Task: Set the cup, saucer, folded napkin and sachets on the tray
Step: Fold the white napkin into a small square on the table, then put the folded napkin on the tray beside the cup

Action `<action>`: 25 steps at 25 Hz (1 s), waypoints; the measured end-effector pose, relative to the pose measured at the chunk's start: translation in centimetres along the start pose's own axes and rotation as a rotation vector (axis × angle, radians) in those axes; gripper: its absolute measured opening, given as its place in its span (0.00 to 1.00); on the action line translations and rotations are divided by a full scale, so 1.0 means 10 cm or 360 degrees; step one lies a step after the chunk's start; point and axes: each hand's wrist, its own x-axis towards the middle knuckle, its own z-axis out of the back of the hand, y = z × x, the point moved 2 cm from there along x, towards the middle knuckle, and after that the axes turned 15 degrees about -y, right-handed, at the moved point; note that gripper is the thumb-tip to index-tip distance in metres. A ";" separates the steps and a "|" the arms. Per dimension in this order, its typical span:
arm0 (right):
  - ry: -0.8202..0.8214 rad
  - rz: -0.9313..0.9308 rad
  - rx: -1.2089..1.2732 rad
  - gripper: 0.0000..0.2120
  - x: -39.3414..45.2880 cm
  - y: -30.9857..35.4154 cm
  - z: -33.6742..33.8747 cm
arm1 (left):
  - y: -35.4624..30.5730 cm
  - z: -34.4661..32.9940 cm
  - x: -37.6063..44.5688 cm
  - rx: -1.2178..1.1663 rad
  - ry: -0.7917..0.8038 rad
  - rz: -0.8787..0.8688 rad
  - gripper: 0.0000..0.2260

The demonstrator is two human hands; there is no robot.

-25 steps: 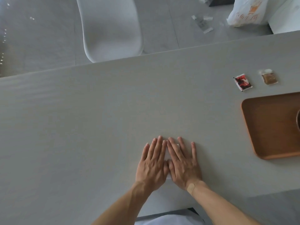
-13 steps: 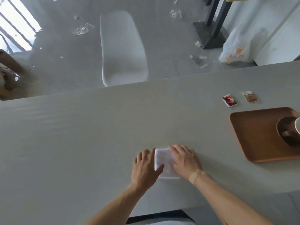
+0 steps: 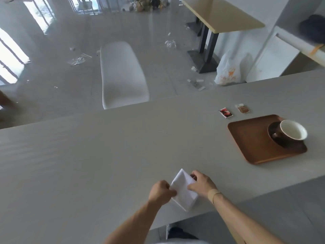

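Observation:
A folded white napkin (image 3: pixel 183 190) is held just above the grey table (image 3: pixel 88 155) near its front edge. My left hand (image 3: pixel 161 191) pinches its left corner and my right hand (image 3: pixel 201 185) grips its right side. To the right lies a brown wooden tray (image 3: pixel 249 143). On the tray's far right stands a dark saucer (image 3: pixel 281 143) with a dark cup (image 3: pixel 292 132), white inside. Behind the tray on the table lie a red sachet (image 3: pixel 226 113) and a brown sachet (image 3: pixel 243 108).
A white chair (image 3: pixel 123 74) stands across the table's far edge. Beyond it are a littered floor, a white plastic bag (image 3: pixel 228 71) and a yellow table on a black base (image 3: pixel 221 14).
My hands went from pressing flat on the napkin to pinching it and lifting it off the table. The view tilted up, so the tray, cup and saucer now show fully.

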 end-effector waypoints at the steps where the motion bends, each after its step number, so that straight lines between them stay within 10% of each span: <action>1: 0.0019 -0.0032 0.0089 0.14 -0.09 -0.03 0.05 | 0.01 0.03 -0.03 -0.0086 0.0037 -0.0017 0.08; 10: -0.0062 -0.0143 0.1166 0.14 -1.35 -0.16 0.48 | -0.07 0.26 -0.76 -0.1419 0.0595 -0.0019 0.14; 25: -0.0832 -0.0338 0.1679 0.12 -1.96 -1.87 1.65 | -1.69 -0.91 -1.49 -0.1100 0.0865 -0.0443 0.12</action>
